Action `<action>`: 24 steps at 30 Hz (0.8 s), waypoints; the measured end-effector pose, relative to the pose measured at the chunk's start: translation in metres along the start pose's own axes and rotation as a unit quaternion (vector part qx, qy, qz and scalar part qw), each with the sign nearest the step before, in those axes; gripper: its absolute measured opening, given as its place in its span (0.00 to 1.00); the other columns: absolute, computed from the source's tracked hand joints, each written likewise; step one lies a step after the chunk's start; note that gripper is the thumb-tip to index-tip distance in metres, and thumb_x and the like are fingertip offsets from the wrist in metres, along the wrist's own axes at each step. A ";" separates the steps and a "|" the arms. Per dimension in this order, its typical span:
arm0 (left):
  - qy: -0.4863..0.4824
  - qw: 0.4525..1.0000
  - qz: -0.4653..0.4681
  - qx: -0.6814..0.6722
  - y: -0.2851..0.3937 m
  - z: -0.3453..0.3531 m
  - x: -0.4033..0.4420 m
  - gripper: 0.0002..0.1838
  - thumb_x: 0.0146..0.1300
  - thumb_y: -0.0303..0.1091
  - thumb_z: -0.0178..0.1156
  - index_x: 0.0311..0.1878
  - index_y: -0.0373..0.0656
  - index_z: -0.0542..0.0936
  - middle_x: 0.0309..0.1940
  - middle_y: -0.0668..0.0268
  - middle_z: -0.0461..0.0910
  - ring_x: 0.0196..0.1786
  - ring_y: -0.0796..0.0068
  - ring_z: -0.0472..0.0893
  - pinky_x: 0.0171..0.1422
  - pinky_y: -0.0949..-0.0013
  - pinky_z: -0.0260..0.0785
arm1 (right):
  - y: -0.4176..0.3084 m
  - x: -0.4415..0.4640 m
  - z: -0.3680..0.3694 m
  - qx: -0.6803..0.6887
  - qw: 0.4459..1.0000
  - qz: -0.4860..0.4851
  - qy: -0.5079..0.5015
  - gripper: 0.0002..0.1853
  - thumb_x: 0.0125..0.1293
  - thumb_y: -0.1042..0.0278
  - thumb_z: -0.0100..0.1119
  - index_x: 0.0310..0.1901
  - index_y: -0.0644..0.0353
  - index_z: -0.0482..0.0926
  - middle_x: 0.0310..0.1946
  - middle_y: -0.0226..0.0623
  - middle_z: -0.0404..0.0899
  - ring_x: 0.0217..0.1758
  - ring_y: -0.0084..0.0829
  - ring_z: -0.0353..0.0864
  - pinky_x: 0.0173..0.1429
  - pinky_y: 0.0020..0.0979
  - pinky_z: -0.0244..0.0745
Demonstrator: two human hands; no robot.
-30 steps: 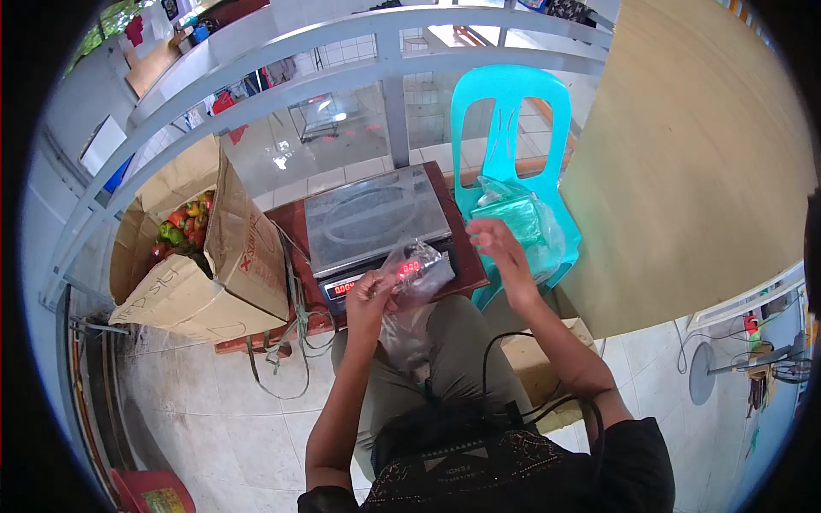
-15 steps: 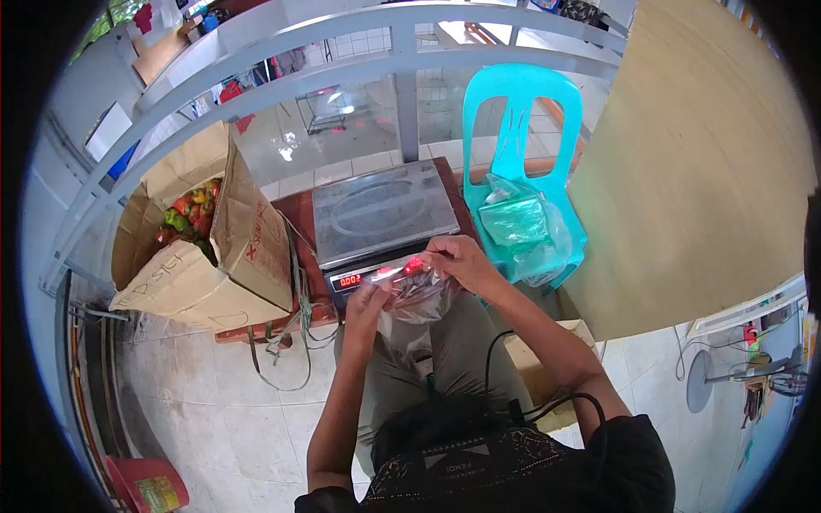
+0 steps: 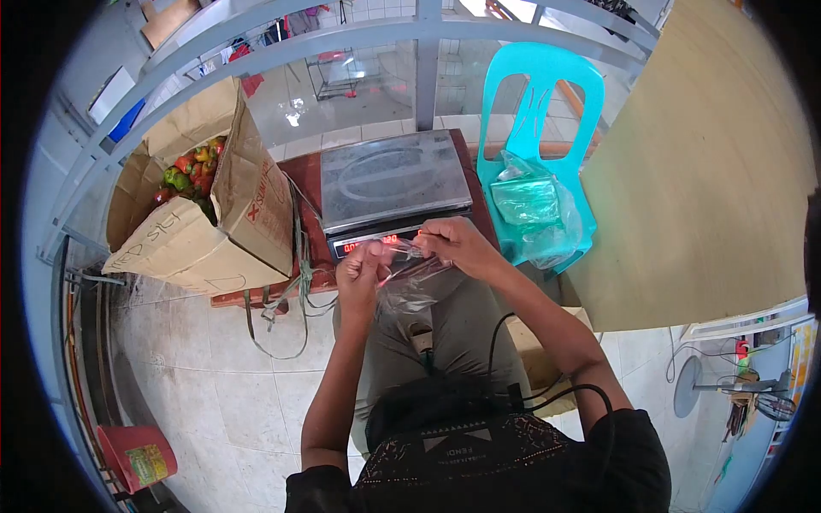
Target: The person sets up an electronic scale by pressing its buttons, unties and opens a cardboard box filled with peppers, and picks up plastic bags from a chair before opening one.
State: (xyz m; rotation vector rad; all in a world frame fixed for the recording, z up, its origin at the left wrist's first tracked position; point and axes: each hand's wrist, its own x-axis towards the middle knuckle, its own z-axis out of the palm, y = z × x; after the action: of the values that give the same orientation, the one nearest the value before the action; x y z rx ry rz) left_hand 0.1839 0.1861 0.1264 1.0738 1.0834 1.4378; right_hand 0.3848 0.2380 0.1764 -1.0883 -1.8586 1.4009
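Note:
A clear plastic bag [image 3: 409, 289] hangs over my lap, its upper edge pinched in both hands. My left hand [image 3: 363, 267] is closed on the left side of that edge. On the right side, my right hand [image 3: 456, 245] grips it with bent fingers. Just beyond the hands stands a digital scale [image 3: 393, 178] with a bare metal plate. Its red display shows partly behind the bag and my fingers. What the bag holds, if anything, I cannot make out.
A cardboard box [image 3: 256, 222] of red and green bell peppers [image 3: 192, 175] stands left. A turquoise chair [image 3: 547, 103] holds green plastic bags [image 3: 526, 203]. Plywood [image 3: 684, 171] rises at right; a red bin [image 3: 137, 457] sits lower left. Green straps [image 3: 299, 295] hang by the box.
My head view has shifted, so the scene sits slightly higher. The hands still hold the bag's edge, and the bag is stretched a little wider between them.

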 end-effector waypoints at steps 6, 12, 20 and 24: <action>-0.004 0.999 0.030 0.016 0.007 0.003 -0.002 0.14 0.70 0.44 0.59 0.34 0.44 0.79 0.25 0.77 0.72 0.25 0.90 0.65 0.28 0.80 0.52 | 0.013 0.005 0.006 0.037 0.997 -0.070 0.001 0.15 0.70 0.60 0.57 0.31 0.63 0.77 0.22 0.24 0.73 0.24 0.13 0.68 0.26 0.22 0.63; 0.043 0.999 0.020 -0.012 -0.004 0.005 -0.005 0.14 0.72 0.42 0.57 0.30 0.45 0.74 0.22 0.78 0.68 0.24 0.89 0.61 0.28 0.81 0.51 | 0.004 0.002 0.000 0.008 0.997 -0.075 -0.024 0.15 0.70 0.60 0.57 0.30 0.61 0.77 0.22 0.21 0.71 0.23 0.13 0.65 0.25 0.21 0.60; 0.038 0.998 0.044 -0.030 0.015 0.028 -0.001 0.12 0.70 0.39 0.59 0.34 0.41 0.78 0.24 0.77 0.70 0.26 0.90 0.63 0.30 0.81 0.54 | -0.007 -0.008 -0.022 0.040 0.999 -0.005 -0.026 0.12 0.68 0.61 0.61 0.32 0.60 0.78 0.20 0.21 0.68 0.22 0.13 0.62 0.26 0.22 0.58; 0.042 0.997 0.056 -0.034 0.019 0.033 -0.001 0.09 0.69 0.37 0.61 0.35 0.41 0.77 0.26 0.77 0.71 0.28 0.90 0.64 0.32 0.81 0.55 | -0.004 -0.030 -0.043 0.078 0.996 0.038 -0.006 0.11 0.66 0.61 0.62 0.35 0.60 0.80 0.22 0.21 0.71 0.25 0.15 0.66 0.29 0.22 0.62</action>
State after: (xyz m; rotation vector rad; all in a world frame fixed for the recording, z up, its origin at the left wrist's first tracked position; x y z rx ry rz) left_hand 0.2128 0.1864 0.1519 1.0485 1.0391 1.6107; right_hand 0.4343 0.2336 0.1936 -1.0835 -1.7001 1.5700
